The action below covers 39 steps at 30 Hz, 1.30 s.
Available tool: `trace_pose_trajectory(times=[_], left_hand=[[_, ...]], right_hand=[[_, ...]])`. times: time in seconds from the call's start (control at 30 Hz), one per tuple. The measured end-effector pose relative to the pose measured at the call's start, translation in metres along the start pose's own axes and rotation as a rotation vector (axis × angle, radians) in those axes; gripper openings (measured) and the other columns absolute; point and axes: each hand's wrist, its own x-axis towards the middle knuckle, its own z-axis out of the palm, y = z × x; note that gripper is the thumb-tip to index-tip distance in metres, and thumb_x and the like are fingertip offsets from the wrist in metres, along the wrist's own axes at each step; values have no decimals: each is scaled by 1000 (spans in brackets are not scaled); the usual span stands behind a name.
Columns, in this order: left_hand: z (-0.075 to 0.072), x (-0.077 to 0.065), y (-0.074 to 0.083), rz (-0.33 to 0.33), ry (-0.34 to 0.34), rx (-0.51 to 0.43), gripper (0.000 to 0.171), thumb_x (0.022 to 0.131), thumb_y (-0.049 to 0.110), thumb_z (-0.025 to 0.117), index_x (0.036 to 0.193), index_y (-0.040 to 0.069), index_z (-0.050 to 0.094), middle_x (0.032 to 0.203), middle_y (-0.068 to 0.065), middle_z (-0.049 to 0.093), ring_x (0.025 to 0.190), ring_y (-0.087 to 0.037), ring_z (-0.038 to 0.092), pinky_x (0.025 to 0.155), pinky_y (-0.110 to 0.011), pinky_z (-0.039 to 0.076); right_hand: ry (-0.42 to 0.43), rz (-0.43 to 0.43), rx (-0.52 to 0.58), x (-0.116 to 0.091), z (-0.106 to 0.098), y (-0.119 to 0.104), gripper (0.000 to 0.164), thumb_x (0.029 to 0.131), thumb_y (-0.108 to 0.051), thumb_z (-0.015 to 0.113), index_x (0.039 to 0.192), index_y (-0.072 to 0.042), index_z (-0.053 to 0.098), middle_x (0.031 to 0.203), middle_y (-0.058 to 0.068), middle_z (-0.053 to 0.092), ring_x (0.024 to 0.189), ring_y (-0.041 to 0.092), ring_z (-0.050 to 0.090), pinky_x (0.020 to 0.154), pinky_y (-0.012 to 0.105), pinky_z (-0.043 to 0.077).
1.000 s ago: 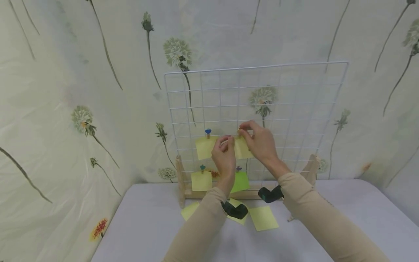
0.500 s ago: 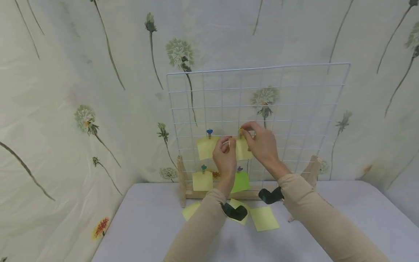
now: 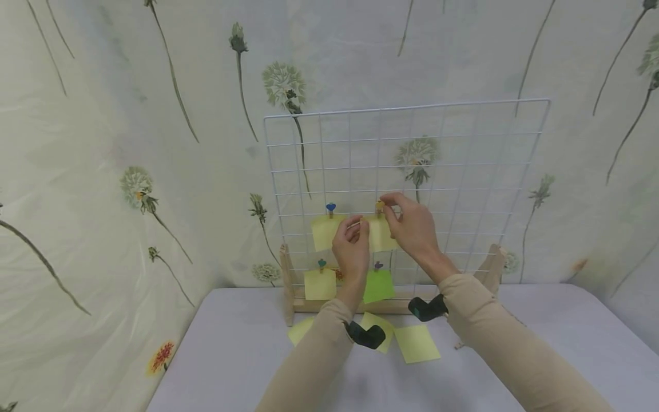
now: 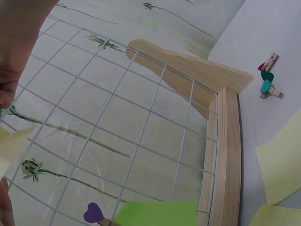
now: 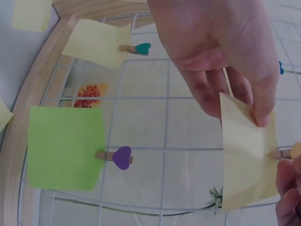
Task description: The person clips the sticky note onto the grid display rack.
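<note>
My left hand (image 3: 352, 249) pinches the left edge of a pale yellow sticky note (image 5: 249, 150) between thumb and fingers. That note hangs on a white wire grid (image 5: 166, 122) under a small wooden clothespin (image 5: 281, 154) with a yellow heart. Fingertips of my right hand (image 3: 414, 226) are curled at this clothespin, right against its heart. Left of the hands, a yellow note (image 3: 324, 234) hangs from a blue-heart clothespin (image 3: 331, 207). Below, a yellow note (image 3: 320, 284) hangs by a teal-heart clothespin (image 5: 142, 48), and a green note (image 5: 66, 148) by a purple-heart one (image 5: 122, 157).
The grid stands in a wooden base (image 4: 229, 155) on a white-covered table (image 3: 206, 366). Yellow notes (image 3: 418, 343) lie before it. Several loose heart clothespins (image 4: 267, 77) lie on the table near the right foot. A floral cloth (image 3: 206, 68) hangs behind.
The yellow heart shows more beside my right fingertips than a second ago. My left hand stays at the note's edge, shifting only slightly. The view has drifted a little.
</note>
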Motion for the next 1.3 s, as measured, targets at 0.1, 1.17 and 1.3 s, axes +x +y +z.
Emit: trace_pose_trajectory(times=[0.1, 1.17, 1.3], left_hand=[[-1, -1, -2, -3, -3, 14, 15, 88, 21, 68, 102, 18, 68, 89, 0, 74, 80, -9, 67, 72, -26, 55], [-12, -10, -11, -10, -54, 111, 16, 88, 28, 66, 102, 20, 66, 84, -1, 74, 72, -10, 66, 65, -26, 54], [-13, -12, -12, -26, -59, 103, 15, 88, 28, 66, 102, 21, 67, 85, 0, 74, 72, -12, 66, 64, -26, 54]], right_hand=[[32, -1, -7, 0, -1, 3, 21, 93, -14, 57, 112, -9, 65, 103, 12, 71, 38, 6, 50, 36, 26, 35], [-11, 102, 52, -31, -10, 33, 8, 87, -14, 52, 84, -11, 59, 68, 4, 61, 46, 12, 51, 43, 24, 39], [-14, 100, 79, -36, -11, 38, 9, 88, -13, 52, 85, -12, 60, 70, 4, 62, 47, 11, 52, 45, 24, 41]])
